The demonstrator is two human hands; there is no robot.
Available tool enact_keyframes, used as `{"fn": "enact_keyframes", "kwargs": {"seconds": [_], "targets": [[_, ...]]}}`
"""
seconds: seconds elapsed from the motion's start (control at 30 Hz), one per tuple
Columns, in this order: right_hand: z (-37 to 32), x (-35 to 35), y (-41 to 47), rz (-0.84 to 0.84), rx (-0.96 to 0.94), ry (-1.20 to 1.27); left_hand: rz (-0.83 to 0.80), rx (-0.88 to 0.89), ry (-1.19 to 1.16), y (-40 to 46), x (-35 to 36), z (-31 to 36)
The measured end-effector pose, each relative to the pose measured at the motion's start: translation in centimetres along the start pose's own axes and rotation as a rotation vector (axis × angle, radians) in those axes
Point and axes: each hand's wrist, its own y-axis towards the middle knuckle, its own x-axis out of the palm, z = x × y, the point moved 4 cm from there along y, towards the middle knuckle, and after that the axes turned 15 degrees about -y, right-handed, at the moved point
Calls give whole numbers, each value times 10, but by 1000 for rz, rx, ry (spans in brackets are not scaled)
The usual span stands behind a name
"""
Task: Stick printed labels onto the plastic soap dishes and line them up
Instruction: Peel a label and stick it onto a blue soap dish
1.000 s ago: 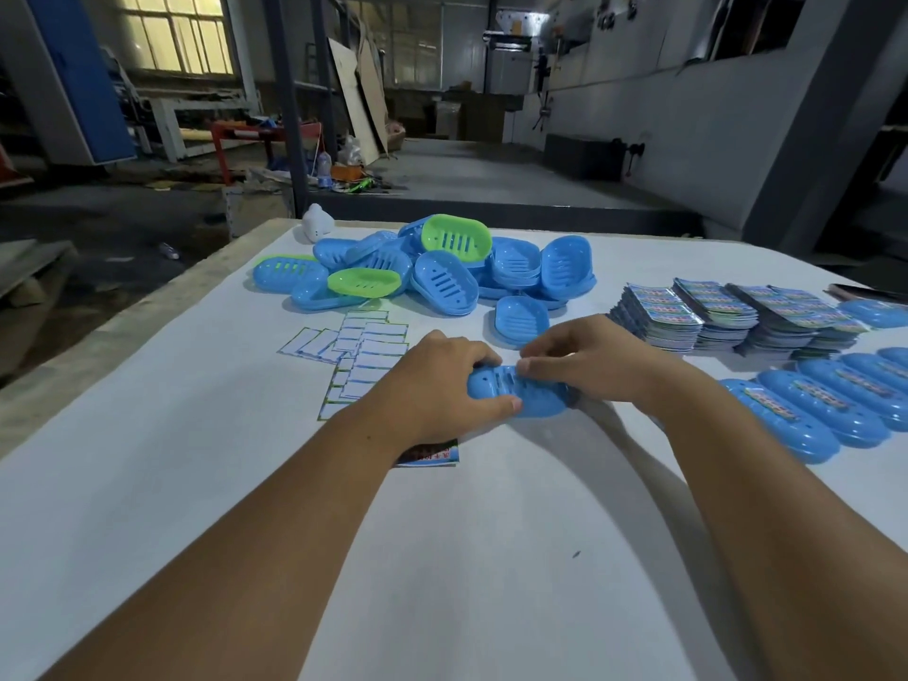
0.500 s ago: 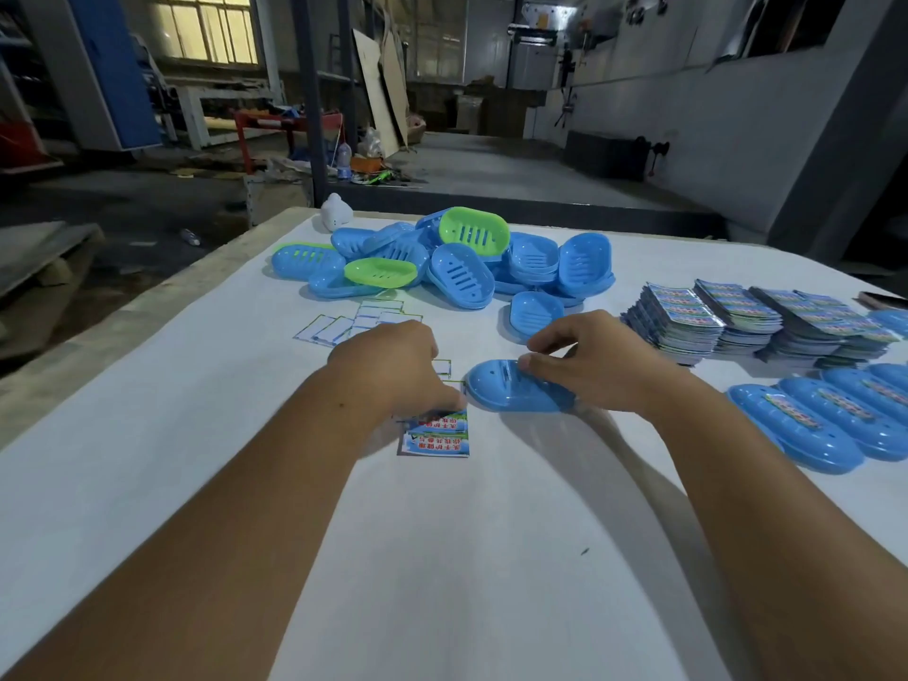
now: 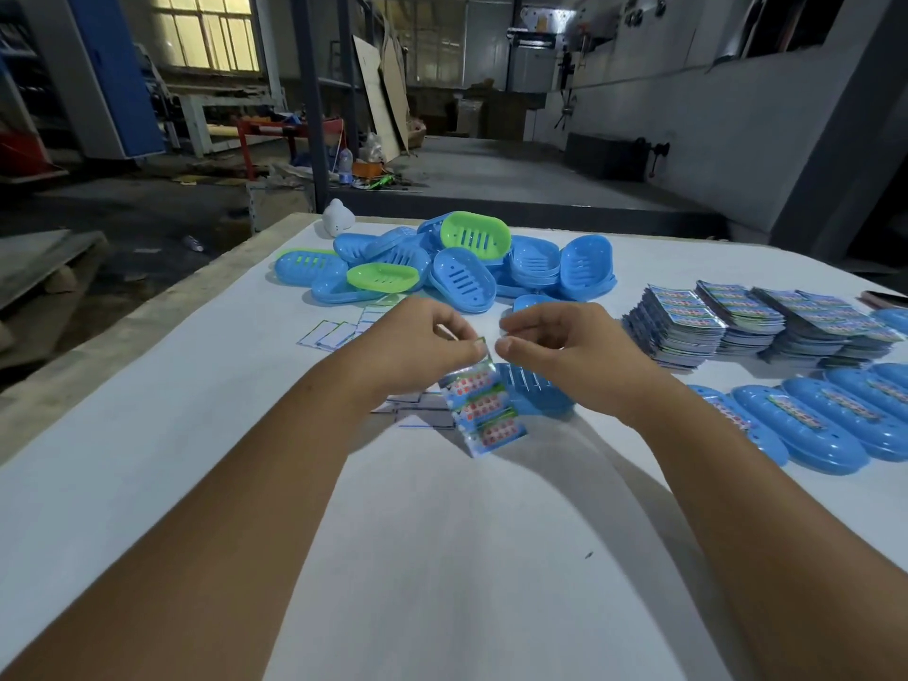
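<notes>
Left hand [image 3: 417, 346] raised above the white table [image 3: 147, 459], thumb and fingers pinching the top edge of a printed label sheet [image 3: 484, 417]; sheet hangs down from the pinch, tilted. Right hand [image 3: 565, 356] just beside it, fingers curled, thumb tip close to the sheet's top corner; contact cannot be told. Blue soap dish [image 3: 533, 393] lies on the table below and behind the sheet, under the right hand, held by neither hand. Heap of blue and green dishes [image 3: 442, 267] farther back. Stacks of label sheets [image 3: 756, 321] to the right. Row of labelled blue dishes [image 3: 830, 425] near the right edge. Peeled backing papers [image 3: 329, 334] left of the hands.
</notes>
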Motion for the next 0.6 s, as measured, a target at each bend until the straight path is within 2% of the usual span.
{"fn": "enact_keyframes", "kwargs": {"seconds": [0.1, 0.23, 0.33, 0.6], "targets": [[-3, 4, -2, -123, -1, 136, 42, 82, -170, 0, 5, 5], [2, -6, 1, 2, 81, 272, 118, 59, -275, 2, 4, 3], [7, -15, 3, 104, 119, 326, 110, 2, -288, 2, 5, 1], [10, -17, 2, 112, 158, 307, 106, 47, -243, 1, 7, 3]]}}
